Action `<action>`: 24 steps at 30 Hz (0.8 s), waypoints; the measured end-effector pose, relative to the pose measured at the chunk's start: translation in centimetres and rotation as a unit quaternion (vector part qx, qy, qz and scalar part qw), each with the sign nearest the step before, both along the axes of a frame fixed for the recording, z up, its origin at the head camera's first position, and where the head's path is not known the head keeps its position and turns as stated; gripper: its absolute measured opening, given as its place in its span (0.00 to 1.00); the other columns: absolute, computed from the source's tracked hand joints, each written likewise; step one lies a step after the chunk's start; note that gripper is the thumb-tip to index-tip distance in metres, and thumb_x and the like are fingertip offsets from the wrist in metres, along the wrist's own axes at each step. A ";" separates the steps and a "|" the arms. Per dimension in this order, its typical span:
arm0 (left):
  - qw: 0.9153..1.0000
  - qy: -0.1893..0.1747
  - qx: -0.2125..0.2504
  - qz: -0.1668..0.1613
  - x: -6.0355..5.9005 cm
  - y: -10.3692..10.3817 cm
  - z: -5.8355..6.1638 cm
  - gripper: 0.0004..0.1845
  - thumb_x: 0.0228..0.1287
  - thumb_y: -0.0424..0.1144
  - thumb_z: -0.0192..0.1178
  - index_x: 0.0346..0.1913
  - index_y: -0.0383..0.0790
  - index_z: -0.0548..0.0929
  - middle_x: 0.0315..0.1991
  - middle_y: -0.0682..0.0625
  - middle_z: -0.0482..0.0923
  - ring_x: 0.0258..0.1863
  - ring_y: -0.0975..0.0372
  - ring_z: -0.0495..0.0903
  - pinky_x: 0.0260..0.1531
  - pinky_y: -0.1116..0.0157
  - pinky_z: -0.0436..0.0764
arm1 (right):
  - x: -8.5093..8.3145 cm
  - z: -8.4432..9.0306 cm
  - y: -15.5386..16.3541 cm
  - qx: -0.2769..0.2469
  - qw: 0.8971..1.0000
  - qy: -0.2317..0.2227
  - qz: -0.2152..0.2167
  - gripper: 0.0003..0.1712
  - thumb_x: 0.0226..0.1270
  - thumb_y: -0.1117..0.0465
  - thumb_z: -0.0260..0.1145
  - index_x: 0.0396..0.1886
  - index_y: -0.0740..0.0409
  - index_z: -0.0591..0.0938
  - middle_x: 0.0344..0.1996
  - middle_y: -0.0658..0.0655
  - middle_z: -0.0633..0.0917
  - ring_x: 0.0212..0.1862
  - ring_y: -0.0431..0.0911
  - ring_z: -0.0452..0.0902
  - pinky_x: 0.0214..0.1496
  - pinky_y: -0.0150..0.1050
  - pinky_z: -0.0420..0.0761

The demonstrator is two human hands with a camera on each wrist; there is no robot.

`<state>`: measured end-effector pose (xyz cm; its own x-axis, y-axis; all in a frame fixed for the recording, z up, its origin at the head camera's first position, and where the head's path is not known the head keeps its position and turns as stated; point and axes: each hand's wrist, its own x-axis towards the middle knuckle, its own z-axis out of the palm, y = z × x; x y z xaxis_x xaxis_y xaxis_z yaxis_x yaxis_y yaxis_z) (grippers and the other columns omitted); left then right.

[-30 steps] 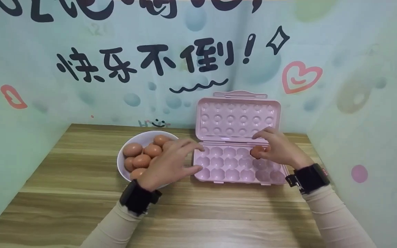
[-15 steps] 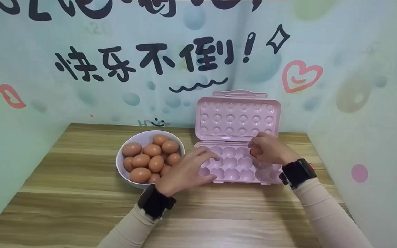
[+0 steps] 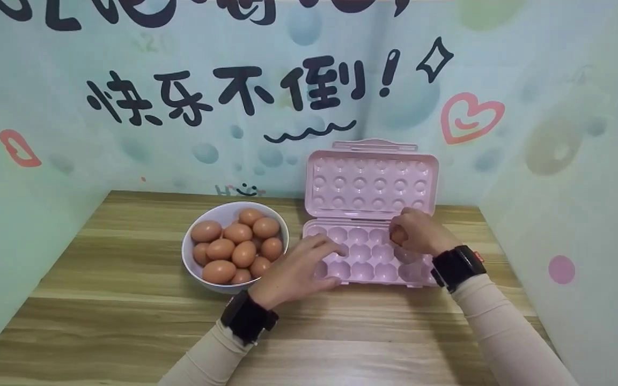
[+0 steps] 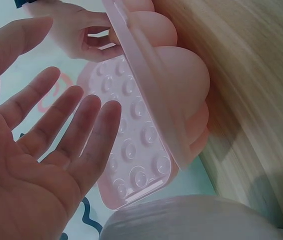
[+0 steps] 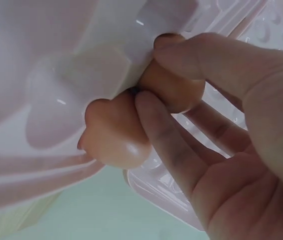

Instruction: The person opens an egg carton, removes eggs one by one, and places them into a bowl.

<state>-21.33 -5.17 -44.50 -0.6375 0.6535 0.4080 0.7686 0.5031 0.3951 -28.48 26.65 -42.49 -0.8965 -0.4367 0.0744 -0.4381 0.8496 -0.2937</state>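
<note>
A pink plastic egg carton (image 3: 361,252) lies with its lid raised against the wall. In its back row, toward the right, my right hand (image 3: 426,231) pinches a brown egg (image 3: 398,235) between thumb and fingers. The right wrist view shows this held egg (image 5: 174,90) low in its cup, with a second brown egg (image 5: 119,135) seated beside it. My left hand (image 3: 295,271) hovers at the carton's front left, fingers spread and nothing in them. In the left wrist view its palm (image 4: 31,185) faces the carton's side.
A white bowl (image 3: 186,262) heaped with several brown eggs (image 3: 220,250) stands left of the carton, close to my left hand. Both rest on a wooden table (image 3: 126,321). A printed backdrop (image 3: 207,161) rises behind and at the sides.
My left hand has moved right, from over the bowl to the carton's front left. My right hand has lowered its raised fingers and curled them round the egg, shifting slightly left.
</note>
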 end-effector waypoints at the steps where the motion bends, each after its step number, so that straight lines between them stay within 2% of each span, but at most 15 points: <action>1: 1.000 0.000 0.001 -0.001 0.0 0.0 0.0 0.22 0.65 0.45 0.75 0.60 0.48 0.83 0.54 0.51 0.78 0.52 0.58 0.77 0.57 0.59 0.80 | 0.0 0.0 0.0 -0.003 1.000 -0.001 0.002 0.15 0.51 0.80 0.70 0.35 0.62 0.90 0.33 0.58 0.82 0.38 0.49 0.76 0.44 0.45 0.82; 6: 1.000 -0.004 0.003 0.001 0.0 0.0 0.1 0.22 0.65 0.45 0.75 0.60 0.50 0.83 0.54 0.51 0.78 0.52 0.58 0.77 0.57 0.58 0.80 | -0.2 0.1 0.2 -0.006 1.000 0.018 0.016 0.13 0.52 0.80 0.72 0.35 0.62 0.91 0.31 0.57 0.83 0.36 0.50 0.78 0.43 0.45 0.82; 9: 1.000 -0.003 0.005 0.006 0.0 0.1 0.2 0.22 0.65 0.45 0.74 0.60 0.51 0.83 0.55 0.51 0.78 0.54 0.57 0.77 0.60 0.57 0.79 | 0.0 0.2 0.6 -0.011 0.998 0.055 0.020 0.12 0.53 0.76 0.77 0.37 0.63 0.91 0.32 0.58 0.83 0.38 0.52 0.78 0.44 0.48 0.83; 11: 1.000 -0.001 0.008 0.009 -0.1 0.2 0.3 0.21 0.65 0.44 0.74 0.59 0.51 0.83 0.56 0.51 0.79 0.56 0.56 0.78 0.62 0.57 0.78 | 0.3 0.5 0.8 -0.023 0.996 0.084 0.021 0.15 0.51 0.74 0.81 0.40 0.64 0.90 0.33 0.58 0.84 0.39 0.53 0.78 0.45 0.49 0.83; 14: 1.000 0.003 0.014 0.016 -0.2 0.3 0.4 0.20 0.66 0.44 0.74 0.59 0.50 0.83 0.56 0.50 0.80 0.57 0.56 0.78 0.62 0.57 0.78 | 1.2 0.9 0.7 -0.055 0.991 0.120 0.024 0.17 0.50 0.73 0.82 0.41 0.63 0.89 0.34 0.59 0.85 0.39 0.54 0.79 0.44 0.50 0.83; 19: 0.998 0.022 0.048 0.025 -0.4 0.6 0.7 0.23 0.66 0.42 0.74 0.63 0.47 0.82 0.58 0.50 0.81 0.56 0.58 0.80 0.55 0.61 0.82 | 3.8 1.5 -0.7 -0.163 0.982 0.095 0.015 0.18 0.54 0.72 0.80 0.46 0.63 0.88 0.40 0.58 0.88 0.42 0.51 0.84 0.47 0.46 0.89; 24: 0.996 0.038 0.083 0.020 -0.5 1.0 0.8 0.26 0.64 0.39 0.76 0.64 0.43 0.82 0.60 0.49 0.81 0.52 0.55 0.83 0.50 0.65 0.85 | 6.1 1.8 -2.5 -0.253 0.966 0.046 -0.006 0.20 0.59 0.68 0.81 0.51 0.60 0.88 0.46 0.57 0.89 0.45 0.50 0.89 0.49 0.42 0.90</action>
